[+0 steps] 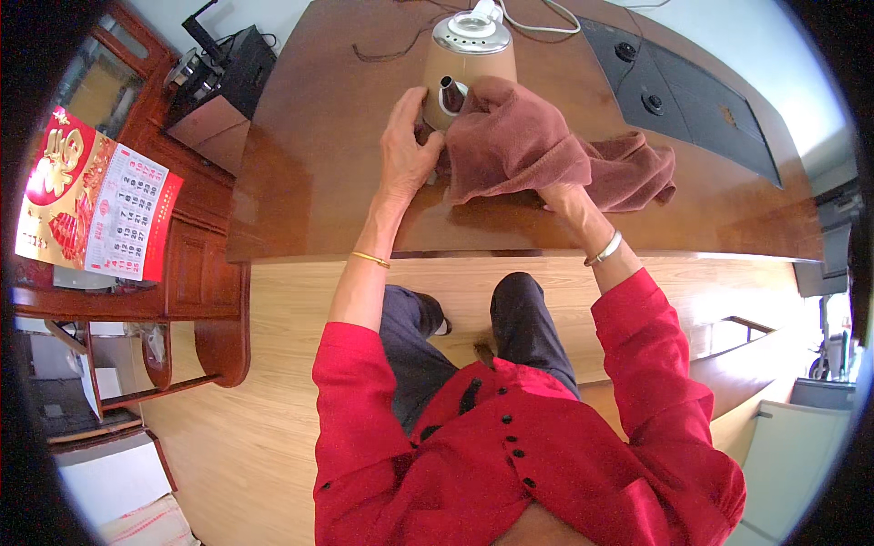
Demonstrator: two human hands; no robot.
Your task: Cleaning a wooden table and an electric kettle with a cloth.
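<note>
A tan electric kettle (pixel 440 65) with a silver lid stands on the brown table, its short spout pointing towards me. My left hand (pixel 410 150) holds the kettle's lower left side, fingers upright along it and thumb towards the front. A reddish-brown cloth (pixel 519 136) is bunched against the kettle's right side, beside the spout. Inside the cloth is my right hand (pixel 557 193); only its wrist edge shows, and the fingers are covered. The cloth's loose end trails to the right over the tabletop.
The table's (pixel 309 182) near edge runs in front of my knees. A dark inset panel (pixel 683 100) with two knobs lies at the right. White and dark cords (pixel 546 30) lie behind the kettle. To the left are a calendar (pixel 127 214) and a wooden cabinet (pixel 196 264).
</note>
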